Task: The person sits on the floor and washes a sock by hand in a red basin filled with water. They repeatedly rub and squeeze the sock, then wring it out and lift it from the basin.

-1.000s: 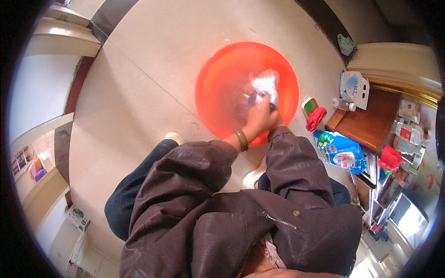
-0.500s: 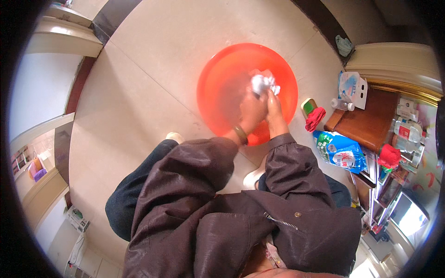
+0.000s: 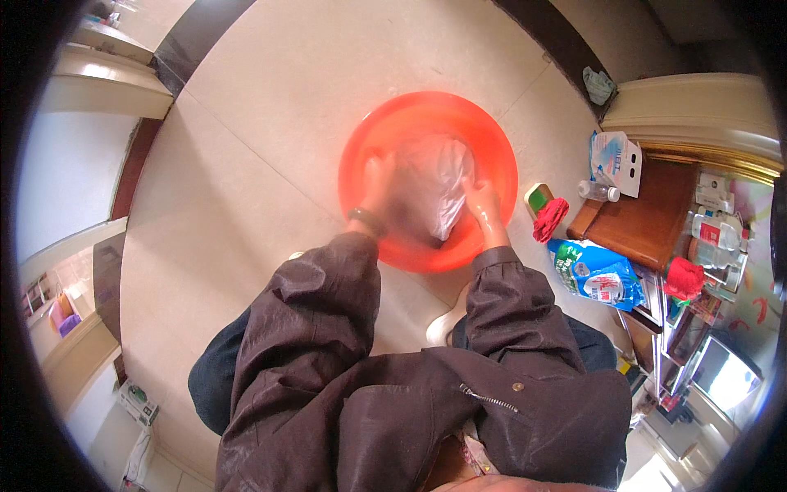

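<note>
An orange-red basin (image 3: 354, 139) sits on the floor in front of me. Inside it a white cloth (image 3: 447, 184) is spread out, with a dark, motion-smeared area along its left side. My right hand (image 3: 482, 203), fingers closed, grips the cloth's right edge near the basin's right wall. Over on the left side of the basin is my left hand (image 3: 377, 184), with a dark bangle at the wrist. Motion smears its fingers, so I cannot make out whether they hold the cloth.
Right of the basin lie a tan and green oblong thing (image 3: 538, 198), a red crumpled cloth (image 3: 550, 220) and a blue bag (image 3: 597, 275). Behind them stands a brown wooden cabinet (image 3: 643, 215) with a clear bottle (image 3: 598, 192) and a white-blue package (image 3: 615, 160).
My hands were together over a bunched white cloth at the basin's right side. Now they are apart, the left moved leftward, and the cloth is spread open between them.
</note>
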### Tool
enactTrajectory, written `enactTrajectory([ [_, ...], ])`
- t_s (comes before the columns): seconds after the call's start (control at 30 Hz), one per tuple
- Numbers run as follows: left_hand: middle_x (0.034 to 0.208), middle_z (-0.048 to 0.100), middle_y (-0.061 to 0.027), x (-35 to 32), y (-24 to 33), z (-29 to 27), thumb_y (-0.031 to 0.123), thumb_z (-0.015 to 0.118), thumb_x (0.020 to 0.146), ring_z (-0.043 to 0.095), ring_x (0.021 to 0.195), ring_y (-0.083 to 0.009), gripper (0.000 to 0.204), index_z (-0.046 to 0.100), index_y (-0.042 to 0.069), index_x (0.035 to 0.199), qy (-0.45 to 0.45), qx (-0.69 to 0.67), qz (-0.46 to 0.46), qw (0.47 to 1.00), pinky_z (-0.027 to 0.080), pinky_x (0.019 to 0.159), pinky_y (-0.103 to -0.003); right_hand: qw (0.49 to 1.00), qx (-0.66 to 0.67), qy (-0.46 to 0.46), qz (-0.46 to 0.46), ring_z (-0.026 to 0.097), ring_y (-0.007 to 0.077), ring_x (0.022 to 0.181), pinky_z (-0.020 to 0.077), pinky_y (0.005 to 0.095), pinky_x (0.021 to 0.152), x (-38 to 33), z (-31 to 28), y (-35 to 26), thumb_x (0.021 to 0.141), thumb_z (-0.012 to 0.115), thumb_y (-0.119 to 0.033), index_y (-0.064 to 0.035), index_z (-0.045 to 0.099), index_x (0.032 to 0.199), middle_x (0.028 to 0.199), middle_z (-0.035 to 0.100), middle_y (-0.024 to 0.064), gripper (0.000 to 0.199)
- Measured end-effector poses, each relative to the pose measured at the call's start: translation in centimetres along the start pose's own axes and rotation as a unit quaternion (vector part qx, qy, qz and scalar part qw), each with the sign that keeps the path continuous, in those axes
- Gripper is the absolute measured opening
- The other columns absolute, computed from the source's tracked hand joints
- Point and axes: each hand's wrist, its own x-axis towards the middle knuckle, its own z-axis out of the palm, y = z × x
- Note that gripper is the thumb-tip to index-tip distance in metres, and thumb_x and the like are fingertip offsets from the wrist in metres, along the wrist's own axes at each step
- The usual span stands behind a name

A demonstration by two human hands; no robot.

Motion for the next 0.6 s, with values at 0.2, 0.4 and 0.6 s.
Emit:
enactTrajectory([
  [0.2, 0.107, 0.059, -0.015, 0.9, 0.2, 4.9, 0.022, 0.063, 0.084, 0.057, 0.099, -0.0204, 0.045, 0.049, 0.001, 0.122, -0.229, -0.236, 0.103, 0.939, 0.047, 0.085, -0.034, 0.753, 0.61, -0.243, 0.032, 0.053, 0.0245, 0.112, 0.0432, 0.0404, 0.094, 3.6, 1.6, -1.0, 0.086, 0.057, -0.053, -0.0046, 0.048, 0.126, 0.124, 0.054, 0.0087, 0.063],
  [0.4, 0.083, 0.064, -0.0224, -5.9, 9.0, 7.2, 0.017, 0.057, 0.079, 0.065, 0.082, -0.0351, 0.029, 0.061, 0.009, 0.107, -0.199, -0.038, 0.149, 0.968, 0.05, 0.075, -0.041, 0.714, 0.657, -0.219, 0.097, 0.055, 0.0211, 0.105, 0.0448, 0.0399, 0.091, 4.4, 1.9, -1.6, 0.088, 0.056, -0.048, -0.0078, 0.049, 0.124, 0.115, 0.057, 0.0052, 0.055],
  [0.6, 0.084, 0.065, -0.0196, -4.3, 8.4, 5.3, 0.027, 0.058, 0.085, 0.064, 0.079, -0.0375, 0.022, 0.058, 0.009, 0.099, 0.042, -0.136, 0.075, 0.987, 0.049, 0.067, -0.046, 0.791, 0.593, -0.141, 0.062, 0.056, 0.0208, 0.103, 0.0457, 0.0393, 0.09, 1.2, 5.9, -1.6, 0.089, 0.054, -0.047, -0.0087, 0.05, 0.123, 0.114, 0.056, 0.0052, 0.052],
])
